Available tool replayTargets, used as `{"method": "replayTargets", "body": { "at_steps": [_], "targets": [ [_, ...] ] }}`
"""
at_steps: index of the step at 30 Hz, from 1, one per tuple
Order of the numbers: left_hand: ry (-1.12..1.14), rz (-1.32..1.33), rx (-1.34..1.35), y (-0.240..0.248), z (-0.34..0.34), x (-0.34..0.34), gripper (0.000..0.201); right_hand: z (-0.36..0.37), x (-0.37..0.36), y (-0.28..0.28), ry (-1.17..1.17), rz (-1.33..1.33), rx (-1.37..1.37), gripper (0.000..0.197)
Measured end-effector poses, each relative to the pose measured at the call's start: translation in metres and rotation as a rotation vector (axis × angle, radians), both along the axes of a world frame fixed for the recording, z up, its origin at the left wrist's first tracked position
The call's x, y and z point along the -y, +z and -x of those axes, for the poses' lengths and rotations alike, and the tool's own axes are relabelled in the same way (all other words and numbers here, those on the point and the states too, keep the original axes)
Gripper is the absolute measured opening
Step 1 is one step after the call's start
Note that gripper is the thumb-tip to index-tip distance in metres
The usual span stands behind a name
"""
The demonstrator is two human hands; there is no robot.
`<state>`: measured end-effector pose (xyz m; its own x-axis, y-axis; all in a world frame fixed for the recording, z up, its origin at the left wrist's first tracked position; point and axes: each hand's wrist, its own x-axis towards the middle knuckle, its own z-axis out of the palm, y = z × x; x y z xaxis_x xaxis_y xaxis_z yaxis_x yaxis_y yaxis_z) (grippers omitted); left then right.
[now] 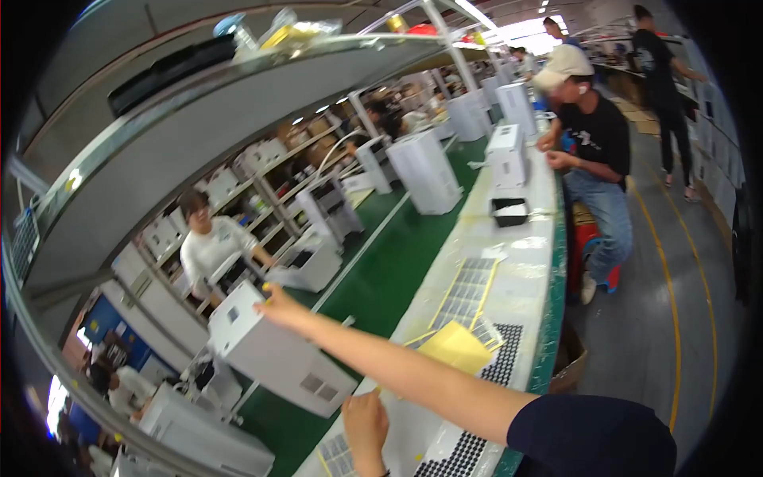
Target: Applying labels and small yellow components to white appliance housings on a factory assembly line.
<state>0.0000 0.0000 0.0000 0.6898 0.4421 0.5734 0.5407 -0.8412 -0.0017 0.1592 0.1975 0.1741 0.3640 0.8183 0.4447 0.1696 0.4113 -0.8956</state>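
A tall white box-shaped housing (274, 350) leans over the green conveyor, with a small dark square opening at its top end and a grey window pattern low on its side. My right hand (278, 308) reaches across to the left and grips the housing's upper end, with something yellow at its fingertips. Close to the housing's lower corner is my left hand (366, 421), fingers curled closed; what they hold, if anything, is hidden. Below my right forearm lie a yellow sheet (457, 347) and a sheet of black round pads (502, 354) on the plastic-covered bench.
Further white housings (425, 171) stand along the green conveyor (373, 278). A black open box (509, 212) and a sheet of grey stickers (467, 290) lie on the bench. A metal shelf (238, 87) hangs overhead. Co-workers are at the right (596, 135) and across the line (214, 246).
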Motion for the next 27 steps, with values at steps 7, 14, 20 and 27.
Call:
{"method": "replayTargets", "body": {
  "at_steps": [7,14,20,27],
  "targets": [
    [-0.111,0.020,0.114,0.000,0.011,-0.006,0.020,0.044,0.003,0.017,0.096,0.078,-0.086,0.085],
    [-0.066,0.041,0.123,-0.005,0.021,-0.010,0.019,-0.017,0.067,-0.070,0.179,-0.353,0.038,0.034],
    [-0.069,0.085,0.079,-0.011,0.015,-0.011,0.018,-0.117,0.188,-0.172,0.085,0.512,0.893,0.045],
    [-0.066,0.108,0.045,-0.014,0.015,-0.010,0.017,-0.147,0.264,-0.193,-0.539,0.742,0.929,0.064]
  ]
}}
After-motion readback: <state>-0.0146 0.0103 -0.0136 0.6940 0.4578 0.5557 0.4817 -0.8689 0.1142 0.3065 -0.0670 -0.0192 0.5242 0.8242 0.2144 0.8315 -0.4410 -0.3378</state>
